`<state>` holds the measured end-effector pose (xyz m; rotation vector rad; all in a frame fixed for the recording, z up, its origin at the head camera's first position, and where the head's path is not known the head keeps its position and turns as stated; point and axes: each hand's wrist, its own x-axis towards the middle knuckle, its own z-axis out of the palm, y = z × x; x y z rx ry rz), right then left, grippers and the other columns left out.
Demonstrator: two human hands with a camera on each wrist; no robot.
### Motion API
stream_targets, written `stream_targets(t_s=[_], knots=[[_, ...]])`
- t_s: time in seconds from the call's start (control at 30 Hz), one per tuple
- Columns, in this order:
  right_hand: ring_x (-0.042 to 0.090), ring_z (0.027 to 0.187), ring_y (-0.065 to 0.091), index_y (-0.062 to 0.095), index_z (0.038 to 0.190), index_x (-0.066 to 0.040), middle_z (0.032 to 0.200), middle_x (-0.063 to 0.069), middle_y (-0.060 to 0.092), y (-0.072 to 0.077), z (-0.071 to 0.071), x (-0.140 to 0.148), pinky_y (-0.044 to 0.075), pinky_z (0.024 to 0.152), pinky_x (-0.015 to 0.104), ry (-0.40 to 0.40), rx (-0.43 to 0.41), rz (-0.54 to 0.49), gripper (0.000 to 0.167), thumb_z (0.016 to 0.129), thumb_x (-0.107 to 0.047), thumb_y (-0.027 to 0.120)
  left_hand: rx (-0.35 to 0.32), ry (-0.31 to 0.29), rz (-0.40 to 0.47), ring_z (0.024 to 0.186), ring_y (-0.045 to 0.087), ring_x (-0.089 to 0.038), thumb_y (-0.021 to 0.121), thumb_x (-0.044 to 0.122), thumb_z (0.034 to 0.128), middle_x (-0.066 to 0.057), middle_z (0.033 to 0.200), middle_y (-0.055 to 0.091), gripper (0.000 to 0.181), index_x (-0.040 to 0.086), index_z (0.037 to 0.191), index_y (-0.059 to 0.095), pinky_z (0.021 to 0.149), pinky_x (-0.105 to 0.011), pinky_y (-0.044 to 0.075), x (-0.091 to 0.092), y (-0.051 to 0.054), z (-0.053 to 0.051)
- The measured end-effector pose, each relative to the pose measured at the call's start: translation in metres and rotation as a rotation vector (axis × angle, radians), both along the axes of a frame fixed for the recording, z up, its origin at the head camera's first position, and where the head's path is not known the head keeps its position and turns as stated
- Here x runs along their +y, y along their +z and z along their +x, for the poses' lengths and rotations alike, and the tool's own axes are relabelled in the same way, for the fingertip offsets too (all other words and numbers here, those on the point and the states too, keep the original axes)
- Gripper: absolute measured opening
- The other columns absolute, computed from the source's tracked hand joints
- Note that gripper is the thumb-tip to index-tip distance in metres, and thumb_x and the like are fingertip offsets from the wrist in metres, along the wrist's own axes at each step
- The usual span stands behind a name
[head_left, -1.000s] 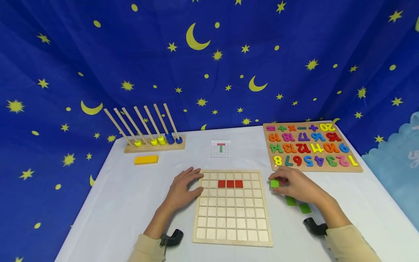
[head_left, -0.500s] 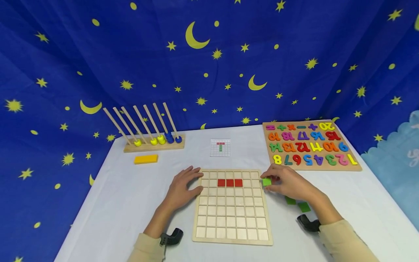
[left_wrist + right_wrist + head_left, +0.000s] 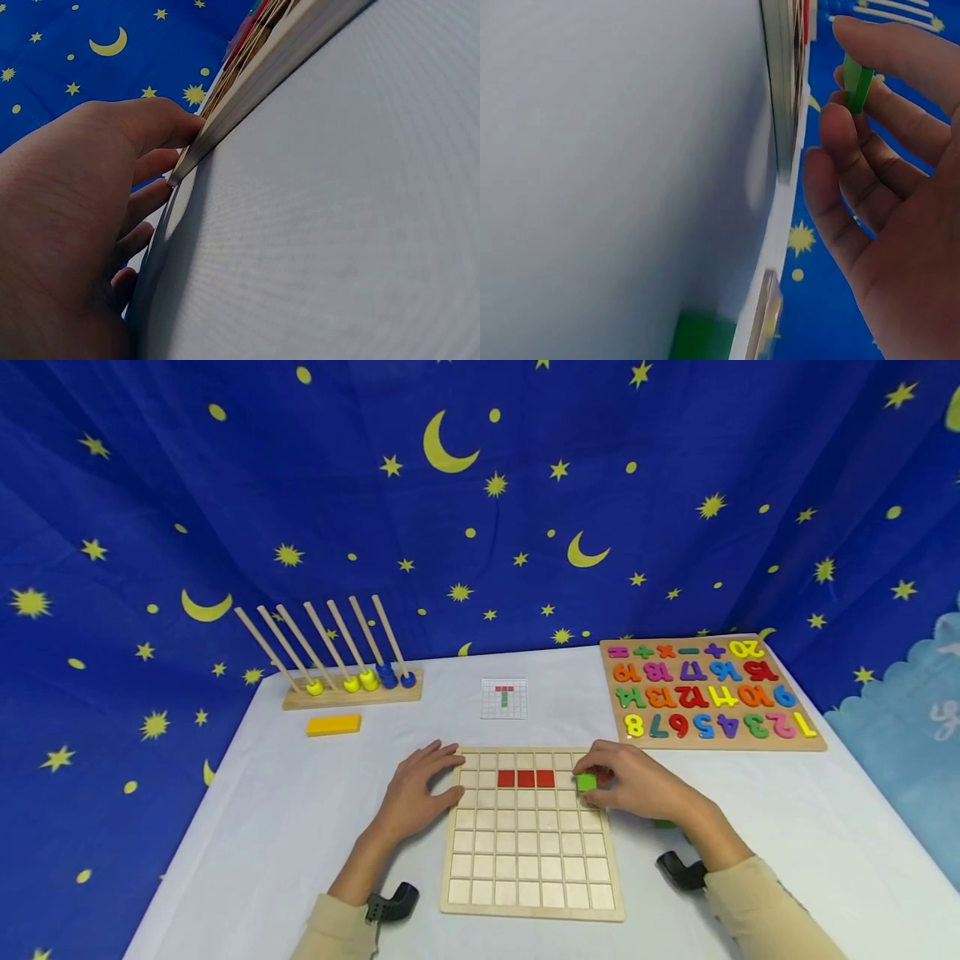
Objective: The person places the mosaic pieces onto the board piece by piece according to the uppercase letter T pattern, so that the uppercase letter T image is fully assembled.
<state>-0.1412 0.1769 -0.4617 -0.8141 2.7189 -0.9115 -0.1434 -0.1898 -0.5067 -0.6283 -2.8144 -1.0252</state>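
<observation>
A wooden grid board [image 3: 527, 867] lies flat on the table, with three red square tiles [image 3: 526, 779] side by side in its second row from the back. My right hand [image 3: 641, 782] pinches a green square tile [image 3: 587, 782] between thumb and fingers, over the board's right side. That tile [image 3: 858, 82] is held on edge in the right wrist view. At the board's far left corner rests my left hand [image 3: 416, 793], thumb and fingers spread along the edge. Another green tile [image 3: 663, 823] lies on the table, mostly hidden by my right arm.
Behind the board lies a small pattern card [image 3: 504, 699] with a red and green T. A peg abacus [image 3: 352, 692] stands at the back left, with a yellow block [image 3: 333, 725] before it. A number puzzle board [image 3: 712, 693] lies at the back right.
My right hand has moved left with the green tile, from beside the board to over its right columns. The left hand has stayed at the board's edge.
</observation>
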Motion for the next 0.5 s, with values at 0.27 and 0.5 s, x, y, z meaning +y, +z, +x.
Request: stream_targets(t_s=[0.27, 0.5], knots=[[0.010, 0.074, 0.052, 0.070, 0.105, -0.022, 0.087, -0.011, 0.057, 0.004, -0.001, -0.015, 0.047, 0.062, 0.025, 0.047, -0.003, -0.001, 0.025, 0.081, -0.027, 0.078, -0.002, -0.002, 0.000, 0.137, 0.033, -0.019, 0.073, 0.033, 0.0838, 0.008, 0.140, 0.050, 0.044, 0.020, 0.125, 0.065, 0.113, -0.046, 0.020, 0.001, 0.000, 0.000], [0.008, 0.076, 0.052, 0.070, 0.108, -0.023, 0.091, -0.013, 0.058, 0.005, -0.002, -0.028, 0.047, 0.065, 0.025, 0.085, 0.002, 0.008, 0.028, 0.082, -0.029, 0.078, -0.010, 0.000, 0.001, 0.137, 0.033, -0.020, 0.073, 0.032, 0.0841, 0.006, 0.141, 0.050, 0.044, 0.019, 0.125, 0.065, 0.113, -0.046, 0.019, 0.002, 0.002, 0.001]])
